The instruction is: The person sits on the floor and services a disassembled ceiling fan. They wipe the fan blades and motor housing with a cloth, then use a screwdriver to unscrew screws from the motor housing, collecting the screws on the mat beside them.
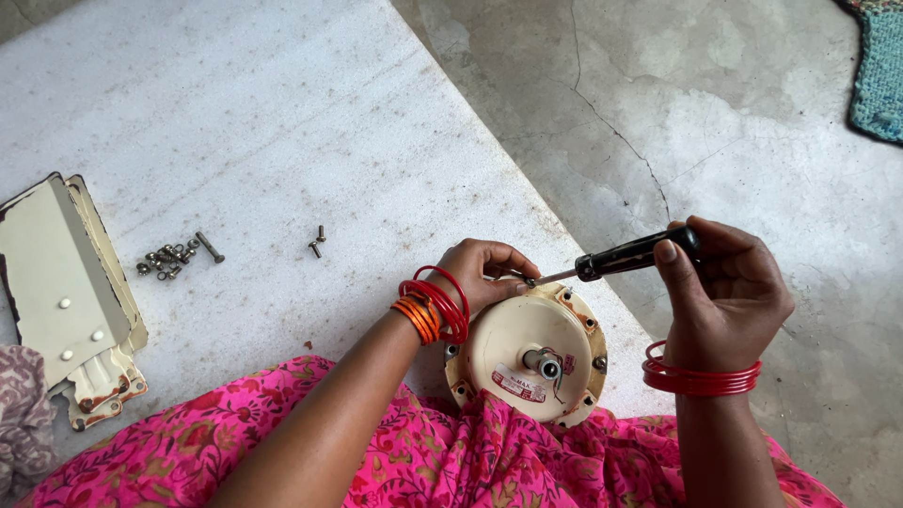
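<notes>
Driving the rim screw is done with the screwdriver (625, 256), whose black handle is clamped in the grip of the right hand (724, 292) while its tip meets the upper rim of the cream fan motor housing (527, 356). The housing rests at the near edge of the white slab, against the lap in pink floral cloth (282, 442). The grip of the left hand (484, 273) is closed on the housing rim beside the tip, so the housing is steadied. The shaft should be kept in line with the screw and pressed firmly, lest the tip slip. Loose screws (172, 257) lie towards the left edge, near cream metal plates (66, 292); two more screws (317, 243) lie mid-slab.
</notes>
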